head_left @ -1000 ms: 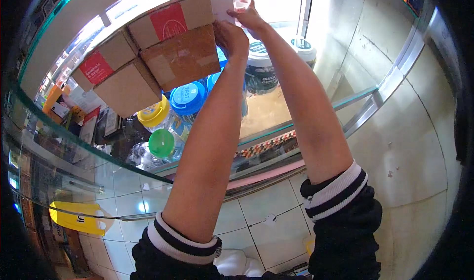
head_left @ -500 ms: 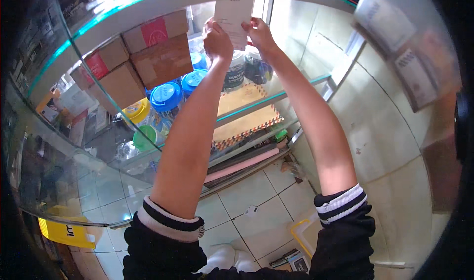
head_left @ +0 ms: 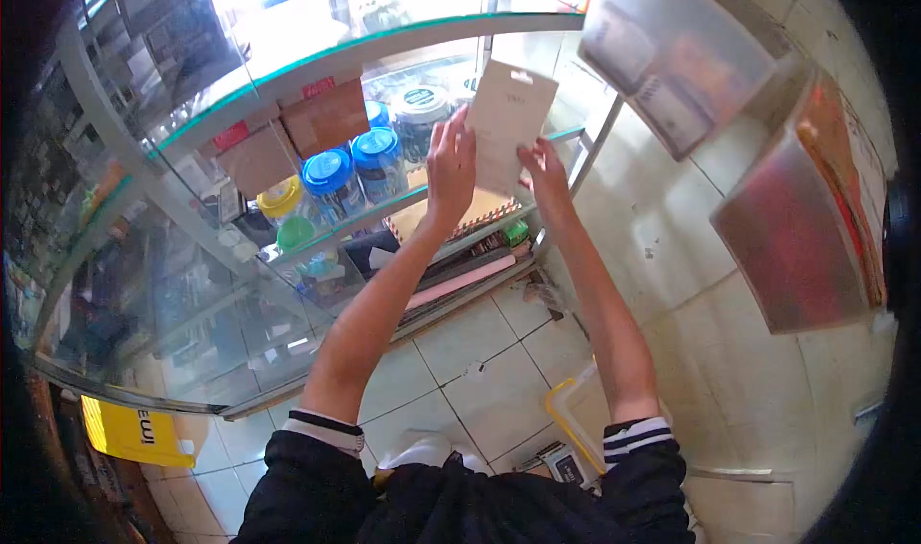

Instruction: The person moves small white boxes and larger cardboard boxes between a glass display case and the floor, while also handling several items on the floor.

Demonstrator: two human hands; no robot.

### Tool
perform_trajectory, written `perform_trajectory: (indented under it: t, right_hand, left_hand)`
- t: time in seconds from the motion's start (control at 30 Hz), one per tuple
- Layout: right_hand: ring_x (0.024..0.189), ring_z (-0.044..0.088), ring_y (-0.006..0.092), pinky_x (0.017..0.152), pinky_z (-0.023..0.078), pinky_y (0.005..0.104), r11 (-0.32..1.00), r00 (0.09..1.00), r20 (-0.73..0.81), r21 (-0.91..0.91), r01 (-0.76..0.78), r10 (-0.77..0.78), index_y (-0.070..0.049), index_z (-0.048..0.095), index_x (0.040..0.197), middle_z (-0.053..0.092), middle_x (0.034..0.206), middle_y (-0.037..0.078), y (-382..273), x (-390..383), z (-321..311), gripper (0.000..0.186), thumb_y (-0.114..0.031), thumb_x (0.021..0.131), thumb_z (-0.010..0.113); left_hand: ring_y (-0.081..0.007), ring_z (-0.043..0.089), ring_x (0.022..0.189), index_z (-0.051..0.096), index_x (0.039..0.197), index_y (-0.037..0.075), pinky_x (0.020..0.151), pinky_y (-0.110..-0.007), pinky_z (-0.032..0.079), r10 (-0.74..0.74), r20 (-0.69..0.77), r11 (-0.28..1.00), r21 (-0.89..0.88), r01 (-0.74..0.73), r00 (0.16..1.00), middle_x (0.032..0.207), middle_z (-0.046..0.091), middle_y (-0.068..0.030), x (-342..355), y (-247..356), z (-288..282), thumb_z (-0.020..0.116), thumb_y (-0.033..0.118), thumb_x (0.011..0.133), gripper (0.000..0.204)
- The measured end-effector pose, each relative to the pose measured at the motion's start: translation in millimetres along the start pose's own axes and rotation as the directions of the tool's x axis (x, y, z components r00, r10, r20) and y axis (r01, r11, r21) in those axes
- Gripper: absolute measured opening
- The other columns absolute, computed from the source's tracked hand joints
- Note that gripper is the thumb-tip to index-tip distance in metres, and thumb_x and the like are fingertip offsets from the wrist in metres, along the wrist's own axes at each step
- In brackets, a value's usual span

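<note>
Up high now, both hands on a flat white packet (head_left: 510, 125) in front of the glass display case (head_left: 317, 59).

Held out at arm's length, level with the case's top shelf, above the blue-lidded jars (head_left: 355, 165) and the cardboard boxes (head_left: 302, 127). Left hand (head_left: 451, 165) flat along the packet's left edge, fingers stretched upward, thumb hidden behind, so pinching rather than wrapping. Right hand (head_left: 545, 170) clamped on the lower right corner, fingers curled round the edge. Looks thin and light, probably card-backed: stiff enough to stand upright, likely to bend if squeezed mid-sheet, smooth face maybe a touch slippery. Best taken by the edges and corners, as now, or by the hang-hole tab up top. Both forearms raised and nearly straight, dark striped cuffs (head_left: 633, 438) pushed back near the elbows, tiled floor (head_left: 480, 352) far below.
</note>
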State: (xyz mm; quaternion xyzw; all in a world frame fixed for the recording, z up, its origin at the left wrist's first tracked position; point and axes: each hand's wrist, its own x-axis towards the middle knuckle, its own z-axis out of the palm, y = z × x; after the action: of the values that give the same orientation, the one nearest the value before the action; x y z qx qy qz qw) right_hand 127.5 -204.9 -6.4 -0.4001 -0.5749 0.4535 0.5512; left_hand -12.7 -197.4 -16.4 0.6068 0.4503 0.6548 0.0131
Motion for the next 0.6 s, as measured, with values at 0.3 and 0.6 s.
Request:
perform_trajectory:
  t: [0.3, 0.6]
  right_hand:
    - [0.094, 0.049, 0.0169, 0.08, 0.042, 0.0303, 0.98, 0.997, 0.065, -0.199, -0.019, 0.032, -0.004, 0.04, 0.119, 0.045, 0.109, 0.01, -1, -124, -41, 0.043, -0.028, 0.085, 0.052]
    - [0.101, 0.046, 0.0182, 0.083, 0.042, 0.0323, 0.936, 0.974, -0.101, -0.273, -0.222, 0.201, -0.005, 0.038, 0.12, 0.045, 0.109, 0.01, -1, -230, -39, 0.042, -0.023, 0.085, 0.053]
  left_hand:
    - [-0.0146, 0.054, 0.086, 0.044, 0.114, 0.003, 0.074, -0.029, 0.047, -0.127, 0.607, 0.872, -0.308, 0.38, 0.785, 0.095, 0.055, -0.0081, -75, 47, -53, 0.061, 0.017, 0.079, 0.041]
    - [-0.016, 0.056, 0.089, 0.046, 0.107, 0.0, 0.078, -0.029, 0.047, -0.061, 0.83, 0.747, -0.33, 0.577, 0.554, 0.097, 0.056, -0.0097, -123, 54, -77, 0.065, 0.01, 0.075, 0.039]
